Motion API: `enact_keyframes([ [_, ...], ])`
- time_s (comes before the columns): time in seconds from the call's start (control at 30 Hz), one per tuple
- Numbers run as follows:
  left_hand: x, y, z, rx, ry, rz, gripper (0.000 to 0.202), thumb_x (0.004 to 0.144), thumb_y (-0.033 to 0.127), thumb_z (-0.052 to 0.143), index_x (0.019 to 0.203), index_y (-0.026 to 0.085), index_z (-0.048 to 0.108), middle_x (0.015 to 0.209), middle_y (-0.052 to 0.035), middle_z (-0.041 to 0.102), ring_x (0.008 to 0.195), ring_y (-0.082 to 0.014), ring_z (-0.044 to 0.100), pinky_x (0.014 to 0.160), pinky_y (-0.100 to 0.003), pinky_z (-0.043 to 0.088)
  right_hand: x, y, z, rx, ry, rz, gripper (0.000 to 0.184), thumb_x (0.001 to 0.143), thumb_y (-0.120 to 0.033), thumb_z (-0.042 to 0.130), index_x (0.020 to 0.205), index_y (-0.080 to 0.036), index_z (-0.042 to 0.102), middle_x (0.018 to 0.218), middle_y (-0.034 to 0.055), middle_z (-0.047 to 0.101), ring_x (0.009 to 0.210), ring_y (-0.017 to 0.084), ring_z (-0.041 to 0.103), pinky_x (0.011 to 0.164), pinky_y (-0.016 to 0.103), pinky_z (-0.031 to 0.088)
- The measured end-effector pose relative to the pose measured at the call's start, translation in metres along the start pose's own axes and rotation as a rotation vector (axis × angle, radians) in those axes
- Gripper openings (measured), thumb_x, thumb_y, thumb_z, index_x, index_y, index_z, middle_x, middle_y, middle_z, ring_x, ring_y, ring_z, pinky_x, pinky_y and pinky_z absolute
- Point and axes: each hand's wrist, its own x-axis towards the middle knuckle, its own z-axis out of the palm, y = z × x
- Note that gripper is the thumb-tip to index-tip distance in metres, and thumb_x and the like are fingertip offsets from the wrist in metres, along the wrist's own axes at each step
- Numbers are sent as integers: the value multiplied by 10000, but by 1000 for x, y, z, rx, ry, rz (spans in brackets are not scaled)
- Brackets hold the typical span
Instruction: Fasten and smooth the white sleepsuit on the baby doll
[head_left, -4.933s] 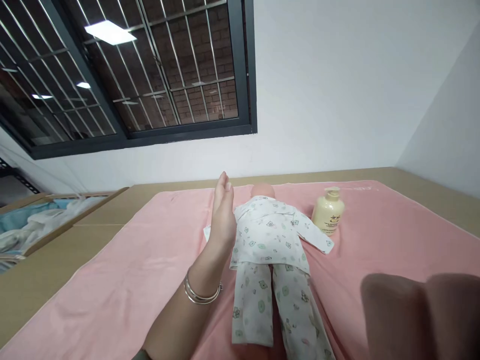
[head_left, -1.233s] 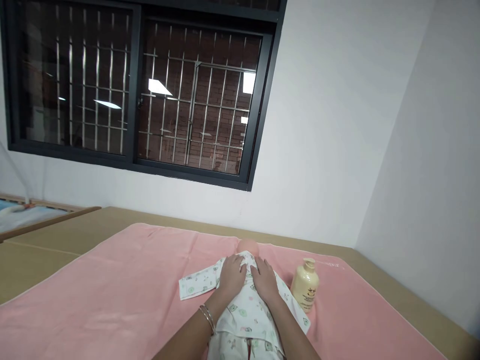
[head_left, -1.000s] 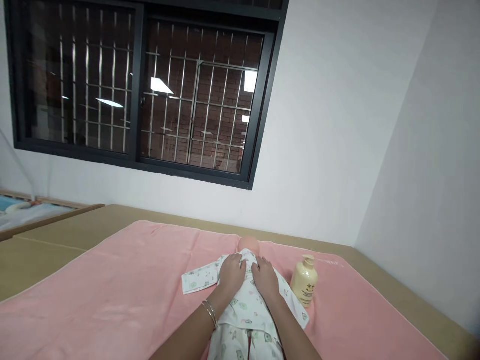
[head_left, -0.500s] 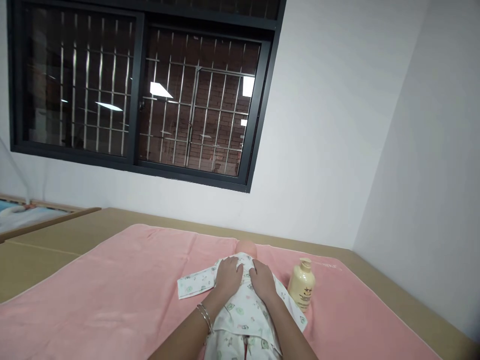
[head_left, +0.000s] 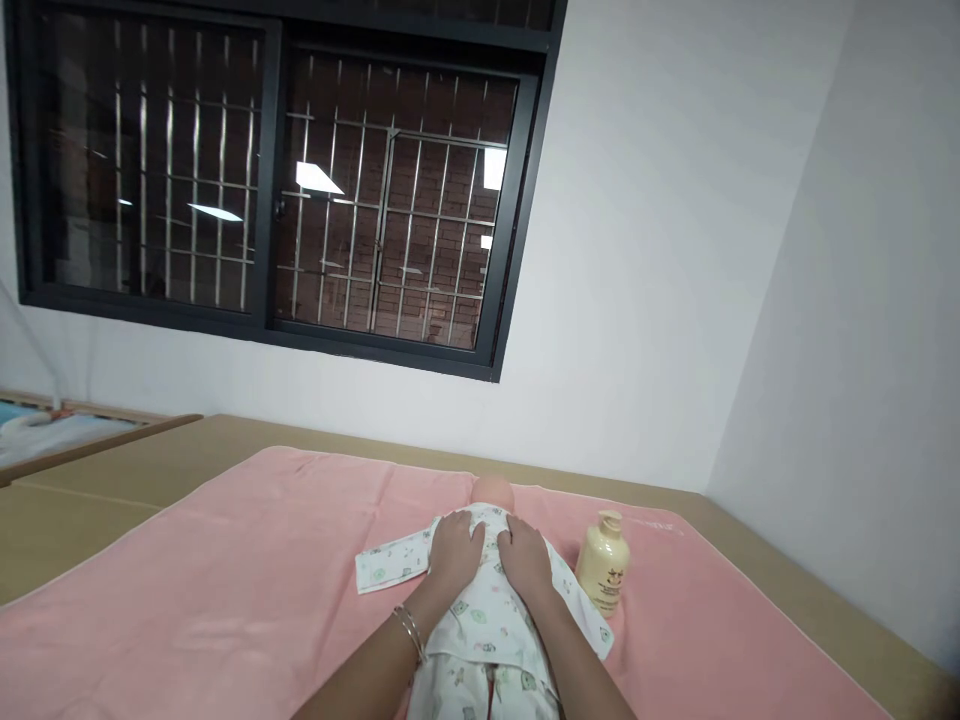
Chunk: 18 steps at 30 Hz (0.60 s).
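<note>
A baby doll [head_left: 491, 492] in white printed pyjamas [head_left: 480, 625] lies face down on a pink towel [head_left: 225, 580]. My left hand [head_left: 454, 550], with bangles on the wrist, lies flat on the doll's upper back, fingers stretched out. Beside it, my right hand [head_left: 525, 558] rests flat on the same spot, fingers also extended. Neither hand holds anything. One empty sleeve [head_left: 390, 562] spreads out to the left.
A cream pump bottle [head_left: 602, 576] stands on the towel just right of the doll. The towel covers a tan platform [head_left: 112, 480] against a white wall. A barred window [head_left: 285, 190] is above. A wooden-framed cot [head_left: 60, 432] sits at far left.
Over the last second both hands stay on the doll's upper back, shifting only slightly. About five seconds ago my left hand stood edge-up beside the doll and the view pointed lower.
</note>
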Motion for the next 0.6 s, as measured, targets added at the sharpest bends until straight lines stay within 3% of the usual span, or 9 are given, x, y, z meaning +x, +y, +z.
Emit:
enact_keyframes([
  [0.1,3,-2,-1,-109,-18,115,316,934,276,388,991,182,684,1050,-78,699,1017,-203,606,925,-316,416,1,0,-4,8,-30,-85,321,908,-169,350,1004,-179,656,1048,66,675,982,179,586,809,233,349],
  [0.17,1,-1,-2,-141,3,133,296,930,256,401,955,198,690,1025,-62,705,991,-186,613,890,-291,432,-2,-4,-8,-6,-29,-62,317,921,-192,353,965,-186,667,1018,65,684,950,181,598,771,233,352],
  [0.37,-8,3,0,1,100,-53,259,904,309,462,842,184,679,913,-82,695,950,-224,612,831,-315,439,-13,-13,-9,-59,-10,186,348,938,-336,384,927,-187,698,898,109,698,849,227,637,700,277,370],
  [0.47,-6,4,-1,33,56,-90,292,910,340,446,905,166,681,966,-104,693,998,-241,603,883,-335,422,-7,-7,-6,-9,-10,124,326,927,-316,394,1006,-187,682,1013,101,689,950,224,619,787,279,387],
  [0.6,0,4,-6,-18,-30,18,293,927,307,421,1001,175,672,1045,-85,694,1047,-222,591,979,-347,375,3,0,-2,65,-38,-37,342,904,-197,373,1096,-180,655,1109,80,666,1062,190,571,992,290,306],
])
